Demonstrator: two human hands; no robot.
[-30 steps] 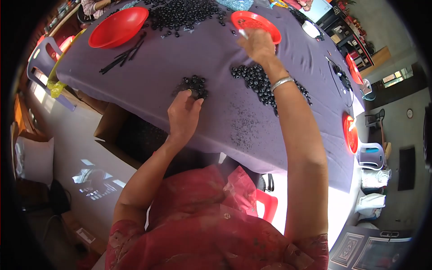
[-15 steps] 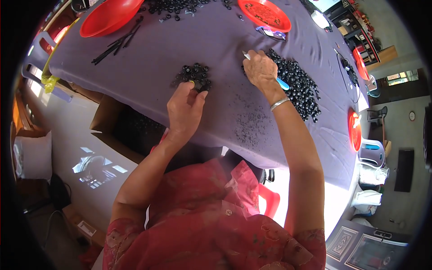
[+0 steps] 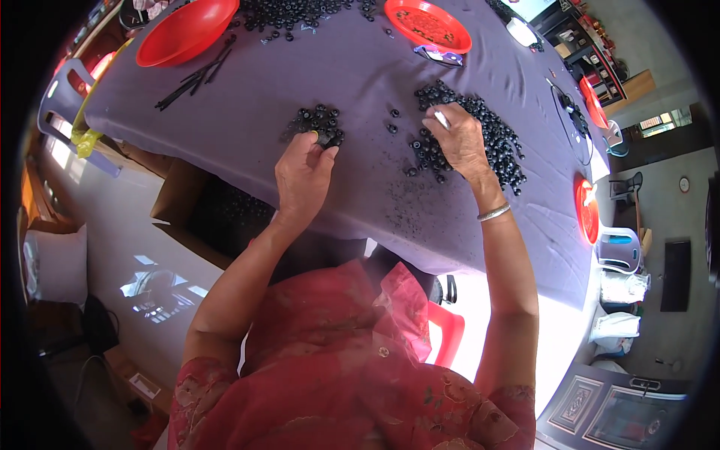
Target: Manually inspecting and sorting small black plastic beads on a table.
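Dark crumbs (image 3: 409, 206) speckled the near edge of the softly wrinkled, purple cloth-covered surface (image 3: 352, 202). The 2 hands were apart: the left hand (image 3: 304, 176) curled at a small cluster of round, glossy black beads (image 3: 319, 114), its pinch too hidden to tell; the right hand (image 3: 459, 142) was closed around a slim white tool (image 3: 442, 118) over a larger bead heap (image 3: 499, 139). Beyond lay thin dark sticks (image 3: 180, 92), a shallow red dish (image 3: 459, 32) and a smooth, deep red bowl (image 3: 187, 31)
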